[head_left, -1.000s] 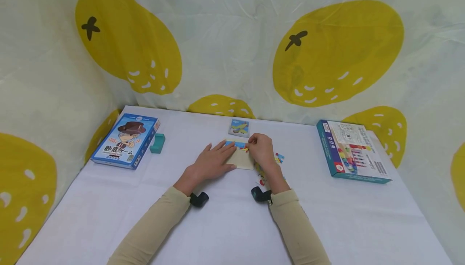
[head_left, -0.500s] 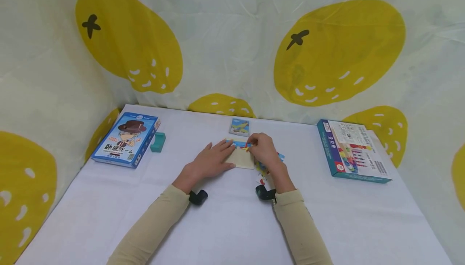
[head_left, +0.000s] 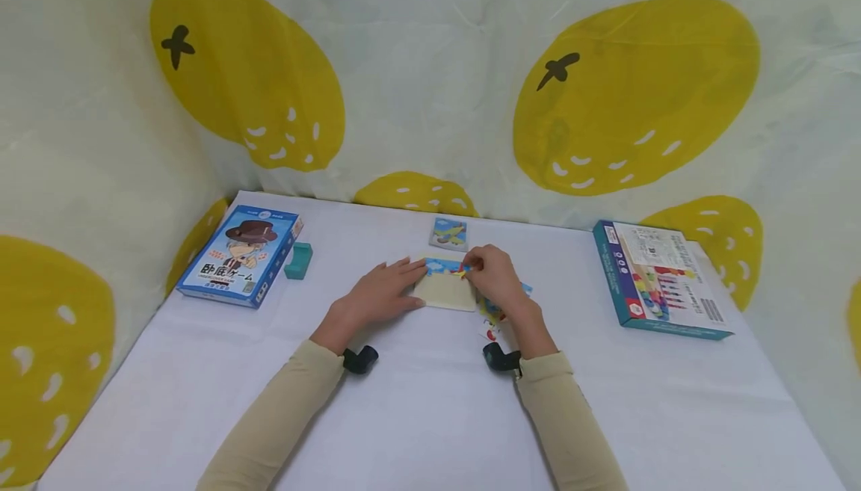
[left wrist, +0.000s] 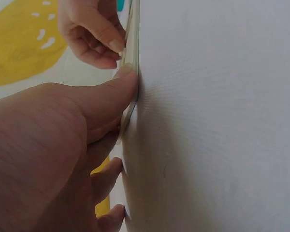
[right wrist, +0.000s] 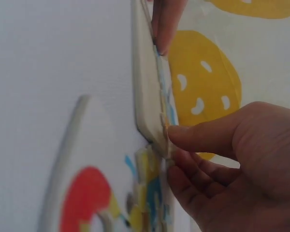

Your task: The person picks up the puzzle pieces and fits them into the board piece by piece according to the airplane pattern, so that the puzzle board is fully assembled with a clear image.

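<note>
A pale wooden puzzle tray (head_left: 444, 295) lies in the middle of the table, with a row of blue jigsaw pieces (head_left: 440, 267) along its far edge. My left hand (head_left: 382, 293) rests at the tray's left side, fingers extended; in the left wrist view its thumb (left wrist: 123, 87) touches the tray's edge. At the far right corner my right hand (head_left: 496, 276) pinches a small puzzle piece (head_left: 465, 271) between thumb and fingers, mostly hidden by the fingertips. Several loose puzzle pieces (right wrist: 149, 188) lie beside the tray, partly under the right hand.
A small airplane picture puzzle (head_left: 449, 233) lies just beyond the tray. To the left are a blue game box (head_left: 238, 255) and a teal U-shaped block (head_left: 298, 261). A larger teal-edged box (head_left: 662, 278) lies to the right. A patterned curtain (head_left: 417, 87) hangs behind the table.
My left hand has slid left, off the blue pieces to the tray's side, uncovering more of them. My right hand stays at the far right corner, its forearm swung slightly right.
</note>
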`<state>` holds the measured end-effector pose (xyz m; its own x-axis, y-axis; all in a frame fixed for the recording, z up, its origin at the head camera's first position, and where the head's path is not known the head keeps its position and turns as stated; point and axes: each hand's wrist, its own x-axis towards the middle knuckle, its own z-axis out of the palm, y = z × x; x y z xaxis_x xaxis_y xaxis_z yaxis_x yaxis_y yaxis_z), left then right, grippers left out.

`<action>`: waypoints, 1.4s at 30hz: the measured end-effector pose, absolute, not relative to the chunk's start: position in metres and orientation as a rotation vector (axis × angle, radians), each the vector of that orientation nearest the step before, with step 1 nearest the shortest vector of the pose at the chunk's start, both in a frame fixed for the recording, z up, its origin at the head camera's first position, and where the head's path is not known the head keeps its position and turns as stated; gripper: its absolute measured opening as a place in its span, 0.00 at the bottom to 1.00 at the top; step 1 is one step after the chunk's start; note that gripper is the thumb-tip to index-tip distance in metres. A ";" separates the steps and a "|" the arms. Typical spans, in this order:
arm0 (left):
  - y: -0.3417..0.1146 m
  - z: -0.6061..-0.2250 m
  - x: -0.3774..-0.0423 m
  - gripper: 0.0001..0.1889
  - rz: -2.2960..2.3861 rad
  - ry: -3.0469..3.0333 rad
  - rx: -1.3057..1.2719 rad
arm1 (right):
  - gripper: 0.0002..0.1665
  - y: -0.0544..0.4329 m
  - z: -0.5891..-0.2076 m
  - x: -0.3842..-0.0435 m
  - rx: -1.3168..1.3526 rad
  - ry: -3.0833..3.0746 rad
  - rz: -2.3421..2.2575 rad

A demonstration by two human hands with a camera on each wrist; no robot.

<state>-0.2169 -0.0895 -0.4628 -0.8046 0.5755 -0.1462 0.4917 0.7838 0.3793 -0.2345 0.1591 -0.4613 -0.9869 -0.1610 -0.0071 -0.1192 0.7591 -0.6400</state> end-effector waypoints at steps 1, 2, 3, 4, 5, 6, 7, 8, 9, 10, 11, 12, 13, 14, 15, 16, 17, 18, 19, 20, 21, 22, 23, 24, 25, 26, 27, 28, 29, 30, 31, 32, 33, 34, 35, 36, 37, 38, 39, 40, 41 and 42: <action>-0.089 -0.463 -0.217 0.36 0.467 2.726 0.830 | 0.11 0.161 -0.460 -0.234 -0.240 2.882 -1.040; -0.089 -0.462 -0.217 0.37 0.454 2.732 0.826 | 0.12 0.162 -0.459 -0.233 -0.260 2.873 -1.036; -0.089 -0.462 -0.218 0.37 0.439 2.736 0.819 | 0.13 0.164 -0.458 -0.232 -0.277 2.863 -1.030; -0.089 -0.462 -0.218 0.37 0.434 2.739 0.814 | 0.13 0.166 -0.456 -0.231 -0.284 2.850 -1.027; -0.089 -0.462 -0.218 0.37 0.425 2.740 0.808 | 0.14 0.168 -0.454 -0.229 -0.285 2.833 -1.028; -0.089 -0.462 -0.218 0.37 0.426 2.740 0.806 | 0.15 0.171 -0.452 -0.228 -0.288 2.814 -1.025; -0.090 -0.462 -0.217 0.37 0.427 2.739 0.802 | 0.15 0.173 -0.450 -0.226 -0.286 2.795 -1.020; -0.090 -0.462 -0.217 0.37 0.434 2.736 0.799 | 0.15 0.175 -0.448 -0.224 -0.286 2.773 -1.012; -0.090 -0.463 -0.217 0.37 0.447 2.734 0.799 | 0.14 0.178 -0.446 -0.222 -0.292 2.759 -0.990; -0.089 -0.463 -0.217 0.37 0.453 2.733 0.797 | 0.14 0.180 -0.444 -0.221 -0.293 2.743 -0.966; -0.089 -0.463 -0.217 0.37 0.449 2.734 0.795 | 0.14 0.182 -0.441 -0.219 -0.309 2.723 -0.943; -0.089 -0.464 -0.217 0.37 0.454 2.734 0.794 | 0.14 0.184 -0.439 -0.217 -0.318 2.706 -0.917; -0.088 -0.464 -0.217 0.37 0.457 2.736 0.793 | 0.15 0.185 -0.437 -0.216 -0.329 2.695 -0.885; -0.088 -0.465 -0.217 0.37 0.461 2.736 0.792 | 0.15 0.187 -0.436 -0.215 -0.345 2.687 -0.851; -0.087 -0.465 -0.217 0.37 0.469 2.737 0.792 | 0.16 0.188 -0.434 -0.213 -0.359 2.683 -0.814; -0.086 -0.465 -0.217 0.37 0.470 2.736 0.792 | 0.16 0.189 -0.432 -0.212 -0.363 2.674 -0.784; -0.086 -0.465 -0.216 0.37 0.476 2.737 0.795 | 0.17 0.190 -0.431 -0.211 -0.376 2.668 -0.750; -0.085 -0.465 -0.216 0.37 0.482 2.736 0.797 | 0.17 0.191 -0.431 -0.209 -0.374 2.662 -0.720; -0.084 -0.465 -0.216 0.37 0.484 2.735 0.797 | 0.17 0.191 -0.430 -0.208 -0.372 2.657 -0.695; -0.084 -0.465 -0.216 0.37 0.480 2.734 0.797 | 0.17 0.191 -0.430 -0.207 -0.367 2.650 -0.678; -0.083 -0.465 -0.216 0.37 0.483 2.735 0.798 | 0.17 0.191 -0.429 -0.206 -0.351 2.642 -0.669; -0.083 -0.465 -0.216 0.37 0.477 2.735 0.796 | 0.17 0.190 -0.429 -0.205 -0.334 2.633 -0.665; -0.083 -0.465 -0.216 0.37 0.470 2.735 0.794 | 0.16 0.189 -0.429 -0.204 -0.316 2.625 -0.666; -0.082 -0.466 -0.216 0.37 0.462 2.735 0.791 | 0.16 0.188 -0.429 -0.203 -0.293 2.620 -0.671; -0.082 -0.466 -0.216 0.37 0.455 2.736 0.788 | 0.15 0.187 -0.428 -0.202 -0.273 2.617 -0.677; -0.082 -0.466 -0.215 0.37 0.459 2.737 0.787 | 0.15 0.186 -0.428 -0.201 -0.254 2.613 -0.681; -0.082 -0.466 -0.215 0.37 0.458 2.738 0.784 | 0.15 0.185 -0.427 -0.201 -0.235 2.606 -0.688; -0.083 -0.465 -0.215 0.37 0.456 2.737 0.781 | 0.15 0.184 -0.427 -0.200 -0.221 2.600 -0.692; -0.083 -0.465 -0.216 0.37 0.454 2.739 0.782 | 0.15 0.183 -0.427 -0.200 -0.204 2.596 -0.693; -0.084 -0.465 -0.216 0.37 0.451 2.741 0.782 | 0.14 0.183 -0.426 -0.200 -0.185 2.589 -0.693; -0.084 -0.465 -0.216 0.37 0.453 2.741 0.785 | 0.14 0.182 -0.426 -0.200 -0.163 2.581 -0.696; -0.085 -0.465 -0.216 0.37 0.455 2.741 0.788 | 0.14 0.182 -0.426 -0.200 -0.141 2.572 -0.702; -0.085 -0.465 -0.216 0.37 0.455 2.741 0.792 | 0.13 0.181 -0.426 -0.200 -0.127 2.566 -0.704; -0.086 -0.466 -0.216 0.37 0.455 2.740 0.795 | 0.13 0.181 -0.426 -0.200 -0.120 2.565 -0.698; -0.087 -0.466 -0.217 0.37 0.455 2.739 0.798 | 0.12 0.180 -0.426 -0.200 -0.115 2.564 -0.696; -0.087 -0.466 -0.217 0.37 0.458 2.738 0.800 | 0.12 0.180 -0.426 -0.200 -0.113 2.564 -0.698; -0.088 -0.467 -0.217 0.37 0.465 2.736 0.805 | 0.11 0.179 -0.427 -0.200 -0.114 2.562 -0.703; -0.088 -0.467 -0.217 0.37 0.468 2.735 0.809 | 0.11 0.179 -0.427 -0.200 -0.119 2.561 -0.709; -0.089 -0.467 -0.217 0.37 0.472 2.734 0.812 | 0.11 0.178 -0.427 -0.200 -0.126 2.560 -0.712; -0.089 -0.468 -0.218 0.38 0.468 2.733 0.812 | 0.11 0.178 -0.428 -0.201 -0.136 2.560 -0.718; -0.089 -0.469 -0.218 0.38 0.469 2.734 0.814 | 0.11 0.178 -0.428 -0.201 -0.144 2.556 -0.734; -0.089 -0.469 -0.218 0.38 0.469 2.735 0.812 | 0.11 0.178 -0.428 -0.201 -0.152 2.549 -0.748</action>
